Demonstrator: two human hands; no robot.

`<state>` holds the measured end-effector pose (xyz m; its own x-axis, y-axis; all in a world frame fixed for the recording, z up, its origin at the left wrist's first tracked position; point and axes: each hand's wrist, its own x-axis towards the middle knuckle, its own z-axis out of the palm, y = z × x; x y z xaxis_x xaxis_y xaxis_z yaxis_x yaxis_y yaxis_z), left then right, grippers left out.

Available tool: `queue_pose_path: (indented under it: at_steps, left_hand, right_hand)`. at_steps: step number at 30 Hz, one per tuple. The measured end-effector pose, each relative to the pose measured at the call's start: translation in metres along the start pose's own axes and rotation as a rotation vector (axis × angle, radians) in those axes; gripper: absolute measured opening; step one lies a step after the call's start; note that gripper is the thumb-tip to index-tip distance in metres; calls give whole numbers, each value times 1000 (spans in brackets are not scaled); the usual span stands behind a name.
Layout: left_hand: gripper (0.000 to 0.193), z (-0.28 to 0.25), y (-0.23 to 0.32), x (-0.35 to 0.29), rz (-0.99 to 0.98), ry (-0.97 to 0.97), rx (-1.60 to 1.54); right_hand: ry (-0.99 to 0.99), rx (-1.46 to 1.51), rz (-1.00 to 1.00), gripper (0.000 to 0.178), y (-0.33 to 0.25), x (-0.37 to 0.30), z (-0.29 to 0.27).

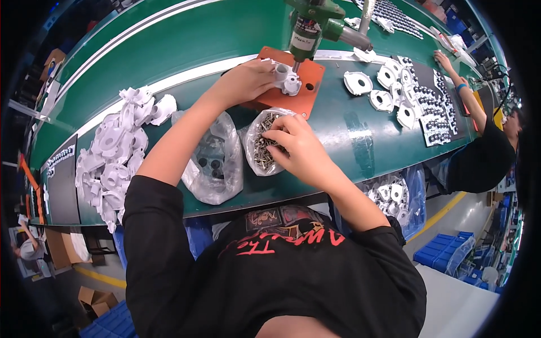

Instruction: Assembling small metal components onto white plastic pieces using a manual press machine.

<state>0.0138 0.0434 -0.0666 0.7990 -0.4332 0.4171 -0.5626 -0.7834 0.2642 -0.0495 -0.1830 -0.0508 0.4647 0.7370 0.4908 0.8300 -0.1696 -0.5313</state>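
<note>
My left hand is closed on a white plastic housing resting on an orange plate. Right above that housing stands the tip of a green power screwdriver. Small metal screws fill a clear plastic bag at the near edge of the bench. My right hand reaches into this bag, fingertips among the screws, with a gap showing between thumb and forefinger. Whether a screw touches the fingertips is too small to tell.
A heap of white housings lies left, beside a clear bag with dark round parts. White round covers and rows of black-topped parts lie right. A co-worker's arm reaches over the bench at far right.
</note>
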Motion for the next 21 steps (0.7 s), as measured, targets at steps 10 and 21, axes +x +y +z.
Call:
queue_pose_path:
  at_steps: [10, 21]
  left_hand:
    - [21, -41, 48, -55, -355, 38, -30]
    - [12, -29, 108, -156, -665, -383, 48]
  right_hand:
    - [-118, -6, 61, 15, 0, 13, -9]
    - [-141, -117, 11, 12, 1, 17, -4]
